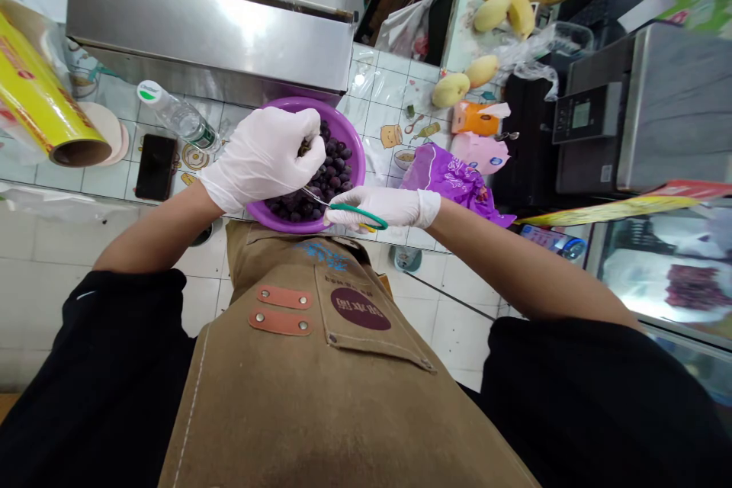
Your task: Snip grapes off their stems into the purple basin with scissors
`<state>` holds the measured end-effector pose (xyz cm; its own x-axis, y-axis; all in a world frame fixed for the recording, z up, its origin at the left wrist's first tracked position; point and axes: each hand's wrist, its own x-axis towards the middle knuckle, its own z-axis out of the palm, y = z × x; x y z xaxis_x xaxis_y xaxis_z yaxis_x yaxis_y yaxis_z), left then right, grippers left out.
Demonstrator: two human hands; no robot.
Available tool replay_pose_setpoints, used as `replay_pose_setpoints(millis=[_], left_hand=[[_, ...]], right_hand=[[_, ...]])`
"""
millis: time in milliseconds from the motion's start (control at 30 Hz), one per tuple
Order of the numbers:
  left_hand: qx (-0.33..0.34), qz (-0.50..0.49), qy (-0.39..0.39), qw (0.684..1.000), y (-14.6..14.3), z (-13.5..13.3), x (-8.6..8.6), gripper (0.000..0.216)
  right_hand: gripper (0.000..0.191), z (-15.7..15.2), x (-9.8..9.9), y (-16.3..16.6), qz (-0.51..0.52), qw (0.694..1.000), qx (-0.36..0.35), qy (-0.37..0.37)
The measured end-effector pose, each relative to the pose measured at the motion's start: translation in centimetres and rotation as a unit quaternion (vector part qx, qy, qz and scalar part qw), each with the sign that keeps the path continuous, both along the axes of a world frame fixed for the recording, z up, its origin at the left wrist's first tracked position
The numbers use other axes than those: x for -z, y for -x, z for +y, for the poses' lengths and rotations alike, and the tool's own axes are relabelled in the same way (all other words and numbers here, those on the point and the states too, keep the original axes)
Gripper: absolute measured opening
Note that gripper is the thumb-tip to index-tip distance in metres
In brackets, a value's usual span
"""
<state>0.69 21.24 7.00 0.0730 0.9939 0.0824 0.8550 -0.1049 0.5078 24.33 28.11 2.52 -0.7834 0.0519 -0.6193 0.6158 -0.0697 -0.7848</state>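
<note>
A purple basin (355, 139) holds many dark grapes (337, 168). Over its left side is my left hand (271, 152), in a white glove, its fingers curled in a pinch. Something small and brownish shows between thumb and fingers, perhaps a grape stem, but it is mostly hidden. My right hand (383, 206), gloved too, is closed around scissors (357, 210) with green handles at the basin's near right rim. The blades point left over the grapes, just below my left hand.
Behind the basin stands a long steel box (211, 23). To the left are a plastic bottle (177, 114), a black phone (156, 166) and a yellow film roll (46, 84). A purple bag (451, 179), tissue pack (479, 118) and mangoes (451, 90) lie right, near a scale (589, 118).
</note>
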Motion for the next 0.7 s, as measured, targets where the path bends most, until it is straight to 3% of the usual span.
replay_pose_setpoints(millis=[200,367,567,700], left_hand=[[-0.006,0.034,0.001,0.999,-0.4,-0.1,-0.2,0.015],[-0.024,0.042,0.018,0.999,-0.2,0.0,-0.8,0.015],[-0.036,0.043,0.031,0.998,0.6,0.3,-1.6,0.021],[-0.025,0.004,0.017,1.000,0.8,0.5,-1.4,0.022]], right_hand=[[0.065,0.0,-0.2,0.8,-0.002,1.000,-0.003,-0.025],[0.069,-0.5,-0.2,1.1,0.007,0.993,0.002,-0.117],[0.074,0.0,-1.8,-0.2,0.024,0.997,0.003,-0.079],[0.075,1.4,-2.6,-0.7,0.001,0.995,0.009,-0.097]])
